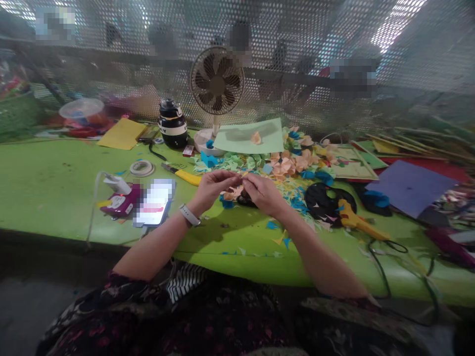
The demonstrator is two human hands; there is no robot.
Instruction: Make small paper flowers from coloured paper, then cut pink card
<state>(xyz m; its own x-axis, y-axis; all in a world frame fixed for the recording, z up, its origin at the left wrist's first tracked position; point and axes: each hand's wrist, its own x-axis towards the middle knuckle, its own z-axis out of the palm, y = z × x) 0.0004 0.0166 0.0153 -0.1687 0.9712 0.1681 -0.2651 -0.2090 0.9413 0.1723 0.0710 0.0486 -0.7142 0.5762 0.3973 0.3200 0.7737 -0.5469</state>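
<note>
My left hand point(213, 189) and my right hand point(262, 194) meet above the middle of the green table point(230, 232). The fingers of both are pinched together, tip to tip. Whatever lies between them is too small to make out, though a speck of yellow shows there. Just behind the hands spreads a pile of peach paper flowers point(284, 165) with blue and green paper scraps. A yellow utility knife point(188, 177) lies beyond my left hand. To the right of my right hand, a yellow glue gun point(356, 221) rests against a black tray point(315, 210).
A phone point(155, 201), a purple power strip point(124, 202) and a tape roll point(141, 168) lie at left. Behind stand a black bottle point(173, 126) and a fan point(217, 84). A green sheet point(237, 136) leans there. Purple paper point(411, 187) and black cables point(382, 269) are at right.
</note>
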